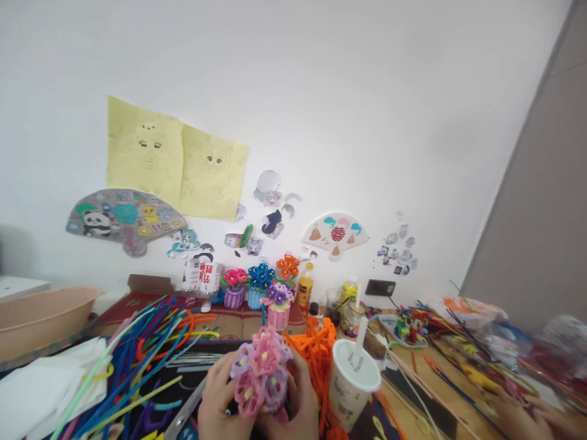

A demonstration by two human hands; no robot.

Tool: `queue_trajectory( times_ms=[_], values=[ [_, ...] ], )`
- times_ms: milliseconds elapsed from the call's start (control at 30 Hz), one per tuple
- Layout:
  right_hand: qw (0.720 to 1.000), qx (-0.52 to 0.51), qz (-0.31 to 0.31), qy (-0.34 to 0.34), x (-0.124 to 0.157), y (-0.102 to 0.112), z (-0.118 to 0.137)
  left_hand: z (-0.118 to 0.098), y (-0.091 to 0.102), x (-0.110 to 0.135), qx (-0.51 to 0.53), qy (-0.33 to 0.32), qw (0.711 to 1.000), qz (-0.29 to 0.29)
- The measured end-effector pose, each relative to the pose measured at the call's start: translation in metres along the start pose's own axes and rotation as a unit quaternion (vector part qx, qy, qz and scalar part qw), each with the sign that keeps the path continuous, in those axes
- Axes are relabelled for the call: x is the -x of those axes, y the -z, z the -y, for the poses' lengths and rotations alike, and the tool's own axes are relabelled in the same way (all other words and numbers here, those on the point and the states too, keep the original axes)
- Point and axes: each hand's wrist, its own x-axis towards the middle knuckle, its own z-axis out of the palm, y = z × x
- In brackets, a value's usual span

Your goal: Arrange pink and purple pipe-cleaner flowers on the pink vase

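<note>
A bunch of pink and lilac pipe-cleaner flowers [262, 373] with pale yellow centres sits between my two hands at the bottom middle. My left hand [217, 394] is curled round its left side, and my right hand [300, 391] closes on it from the right. The lower part of the bunch is hidden behind fingers. Left of my left hand lies a pair of metal scissors [183, 415], partly covered. Close to my right hand is a heap of orange pipe cleaners [316, 342]. A lidded paper cup [351, 391] with a straw stands just beyond it.
Loose coloured pipe cleaners [137, 354] and white sheets [50, 385] spread at left, beside a beige basin [41, 321]. Several small potted flowers, among them a blue one [260, 287], and a yellow drink bottle [305, 287] line the wall. Another person's hand [523, 412] shows at lower right.
</note>
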Motion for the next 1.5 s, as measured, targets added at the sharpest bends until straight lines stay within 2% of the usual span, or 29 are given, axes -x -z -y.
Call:
queue_trajectory(
  times_ms=[133,333,500,733,900,1000,1167,1333,1500],
  values=[
    [0.995,-0.083,0.005,-0.051,-0.004,0.000,0.012,-0.009,0.002,-0.017,0.011,-0.024,0.999,0.038],
    [0.986,-0.153,0.059,-0.023,-0.010,0.007,0.014,-0.022,0.012,-0.038,0.011,-0.053,0.995,0.084],
    [0.982,-0.167,0.079,-0.049,-0.012,0.010,0.014,-0.032,0.013,-0.045,0.023,-0.055,0.992,0.113],
    [0.964,-0.215,0.136,-0.075,-0.015,0.010,0.036,-0.036,0.010,-0.047,0.057,-0.058,0.984,0.161],
    [0.967,-0.197,0.129,-0.099,-0.014,0.012,0.044,-0.033,0.010,-0.045,0.069,-0.058,0.982,0.169],
    [0.977,-0.164,0.121,-0.067,-0.015,0.010,0.041,-0.029,0.011,-0.044,0.060,-0.053,0.987,0.140],
    [0.985,-0.158,0.069,-0.025,-0.014,0.008,0.029,-0.028,0.012,-0.045,0.045,-0.037,0.993,0.107],
    [0.984,-0.161,0.072,-0.008,-0.012,0.011,0.021,-0.028,0.016,-0.045,0.045,-0.005,0.989,0.141],
    [0.982,-0.175,0.074,-0.006,-0.012,0.015,0.013,-0.019,0.023,-0.044,0.039,0.003,0.982,0.184]
  ],
)
